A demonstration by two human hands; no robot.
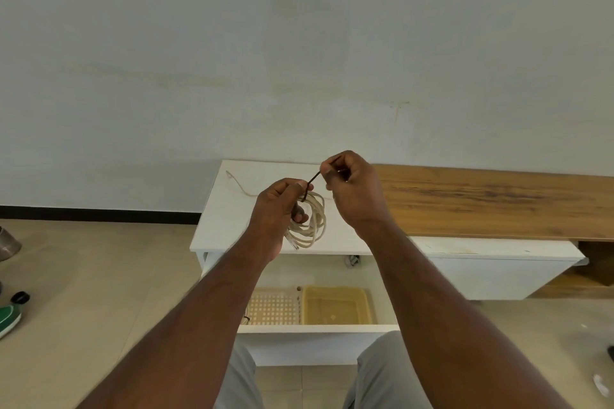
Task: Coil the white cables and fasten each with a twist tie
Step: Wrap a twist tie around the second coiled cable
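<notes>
A coiled white cable (312,224) hangs in front of me above the white cabinet top (229,219). My left hand (279,209) grips the coil at its upper left. A thin dark twist tie (314,178) runs from the top of the coil up to my right hand (352,189), which pinches the tie's far end between thumb and fingers. One clear connector of the coil dangles at its lower left. A second white cable (237,184) lies loose on the cabinet top, at the back left.
Below the cabinet top an open white drawer (319,329) holds a pale perforated basket (272,307) and a yellow tray (335,305). A wooden shelf (491,202) runs to the right. A green shoe (8,317) lies on the tiled floor at far left.
</notes>
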